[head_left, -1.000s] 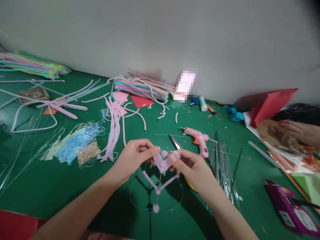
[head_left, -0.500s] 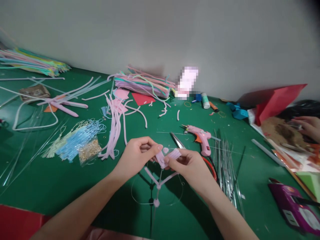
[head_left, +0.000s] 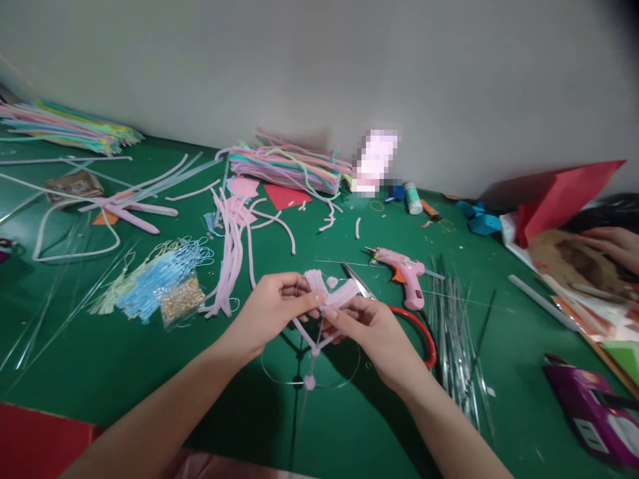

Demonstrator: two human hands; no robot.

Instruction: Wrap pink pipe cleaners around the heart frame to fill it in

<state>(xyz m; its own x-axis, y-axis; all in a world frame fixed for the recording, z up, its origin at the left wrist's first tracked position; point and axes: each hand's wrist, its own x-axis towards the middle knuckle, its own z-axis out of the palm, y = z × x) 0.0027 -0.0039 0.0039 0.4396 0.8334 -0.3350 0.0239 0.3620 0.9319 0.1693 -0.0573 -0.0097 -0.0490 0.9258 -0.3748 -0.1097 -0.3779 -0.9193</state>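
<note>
A pale pink V-shaped piece (head_left: 342,293) of fuzzy strips is pinched between both hands. My left hand (head_left: 287,303) is closed on its left side, thumb on top. On the right side, my right hand (head_left: 362,322) grips its lower part. Below the fingers hangs a thin wire ring (head_left: 287,380) with a stem, a smaller pink V (head_left: 314,348) and a pink knob (head_left: 309,382). Another small pink knob (head_left: 332,283) shows just above the piece. Scissors with red handles (head_left: 424,332) lie partly behind my right hand.
A pink glue gun (head_left: 407,269) and silver wires (head_left: 456,346) lie to the right. Pink strips (head_left: 229,256), blue tassels (head_left: 160,279) and a bag of beads (head_left: 182,299) are on the left. Another person's hand (head_left: 616,245) is at the far right.
The pink V-shaped piece has opened upward and shows more clearly. The wire ring and lower knob have risen slightly. The other person's hand has shifted a little.
</note>
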